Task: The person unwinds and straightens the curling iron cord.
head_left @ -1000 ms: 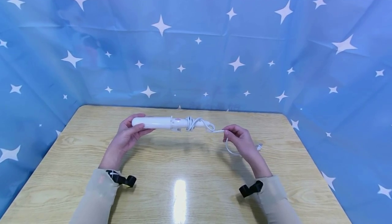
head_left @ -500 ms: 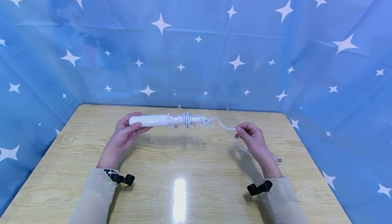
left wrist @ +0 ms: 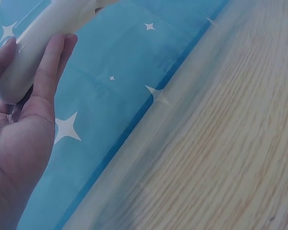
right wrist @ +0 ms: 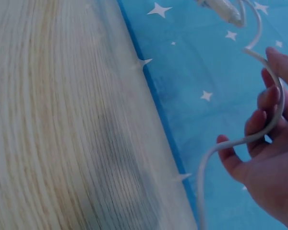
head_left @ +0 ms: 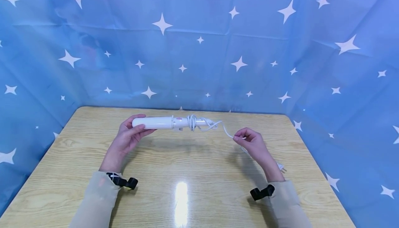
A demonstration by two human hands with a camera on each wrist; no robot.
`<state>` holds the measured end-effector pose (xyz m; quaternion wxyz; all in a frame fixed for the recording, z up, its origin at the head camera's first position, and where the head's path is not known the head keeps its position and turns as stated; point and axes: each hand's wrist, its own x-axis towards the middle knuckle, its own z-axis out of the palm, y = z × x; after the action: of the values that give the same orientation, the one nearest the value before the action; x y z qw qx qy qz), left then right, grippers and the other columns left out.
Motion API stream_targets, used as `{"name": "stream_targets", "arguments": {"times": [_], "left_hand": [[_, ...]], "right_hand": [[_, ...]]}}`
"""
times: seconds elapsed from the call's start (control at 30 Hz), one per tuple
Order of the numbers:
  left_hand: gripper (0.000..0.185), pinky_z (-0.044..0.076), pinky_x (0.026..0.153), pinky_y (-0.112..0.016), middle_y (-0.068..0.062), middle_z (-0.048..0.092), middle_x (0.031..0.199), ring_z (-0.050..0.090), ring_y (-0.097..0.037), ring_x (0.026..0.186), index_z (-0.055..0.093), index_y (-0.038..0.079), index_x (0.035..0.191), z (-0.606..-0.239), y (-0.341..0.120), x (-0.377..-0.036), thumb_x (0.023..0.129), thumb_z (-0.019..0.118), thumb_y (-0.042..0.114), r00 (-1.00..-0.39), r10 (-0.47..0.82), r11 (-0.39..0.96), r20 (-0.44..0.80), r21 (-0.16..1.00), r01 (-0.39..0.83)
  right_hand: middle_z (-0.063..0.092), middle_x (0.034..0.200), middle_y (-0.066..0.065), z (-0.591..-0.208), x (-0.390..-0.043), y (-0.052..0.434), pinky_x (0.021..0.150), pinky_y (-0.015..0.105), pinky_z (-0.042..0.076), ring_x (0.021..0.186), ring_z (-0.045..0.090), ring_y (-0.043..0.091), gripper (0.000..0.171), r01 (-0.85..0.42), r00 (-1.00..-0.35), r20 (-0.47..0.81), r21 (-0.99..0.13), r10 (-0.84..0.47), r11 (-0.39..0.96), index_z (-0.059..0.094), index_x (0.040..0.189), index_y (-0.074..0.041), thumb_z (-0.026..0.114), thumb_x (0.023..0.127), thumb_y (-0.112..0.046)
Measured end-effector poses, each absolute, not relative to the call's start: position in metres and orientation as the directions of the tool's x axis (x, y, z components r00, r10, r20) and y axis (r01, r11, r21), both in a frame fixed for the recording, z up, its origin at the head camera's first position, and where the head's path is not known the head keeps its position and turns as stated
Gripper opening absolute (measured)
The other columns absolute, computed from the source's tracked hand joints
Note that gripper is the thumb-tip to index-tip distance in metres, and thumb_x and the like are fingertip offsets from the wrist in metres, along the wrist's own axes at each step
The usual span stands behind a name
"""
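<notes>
The left hand holds one end of a long white wand with its fingers and thumb curled round it, and the wand hangs level in the air above the wooden counter. The right hand pinches the white cord that comes off the other end of the wand. Some of the cord is wound in loops round the wand, and the rest runs down past the right hand to the plug, which lies on the counter near the right wrist. A few things could go wrong from here, I think. The left hand only has the far tip of the wand, so a hard tug on the cord could tip the wand or pull it loose. The loops look close together, so they could snag into a knot. The plug could drag along and slip off the edge of the counter. The head view shows both hands, the whole wand and the plug all at once. The left wrist view shows, up close, the fingers lying along the round end of the wand, but no cord. The right wrist view shows the cord bending across the curled fingers, which looks tiny from the head view.
</notes>
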<state>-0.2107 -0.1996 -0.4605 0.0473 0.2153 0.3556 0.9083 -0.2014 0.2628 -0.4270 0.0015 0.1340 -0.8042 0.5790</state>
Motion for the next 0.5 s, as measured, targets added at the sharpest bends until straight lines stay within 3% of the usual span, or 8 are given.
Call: {"name": "stream_targets", "arguments": {"times": [0.2, 0.5], "left_hand": [[0.043, 0.056, 0.098, -0.049, -0.018, 0.056, 0.129, 0.062, -0.032, 0.121, 0.067, -0.001, 0.123, -0.4587, -0.1990, -0.2090, 0.099, 0.038, -0.023, -0.909, 0.241, -0.733, 0.341, 0.677, 0.060], [0.041, 0.057, 0.098, -0.047, -0.018, 0.049, 0.128, 0.062, -0.032, 0.118, 0.066, -0.002, 0.123, -0.4621, -0.1969, -0.2083, 0.099, 0.039, -0.023, -0.915, 0.255, -0.710, 0.312, 0.703, 0.042]], "right_hand": [[0.063, 0.088, 0.001, -0.4303, -0.2024, 0.2603, 0.062, 0.031, 0.052, 0.075, 0.057, 0.016, 0.016, -0.245, -0.953, 0.168, -0.916, -0.251, 0.317, 0.068, 0.105, 0.005, 0.070, 0.099, -0.010], [0.072, 0.101, 0.009, -0.4338, -0.2062, 0.2548, 0.079, 0.030, 0.061, 0.089, 0.067, 0.015, 0.020, -0.245, -0.950, 0.159, -0.913, -0.270, 0.327, 0.069, 0.113, 0.005, 0.067, 0.101, -0.012]]}}
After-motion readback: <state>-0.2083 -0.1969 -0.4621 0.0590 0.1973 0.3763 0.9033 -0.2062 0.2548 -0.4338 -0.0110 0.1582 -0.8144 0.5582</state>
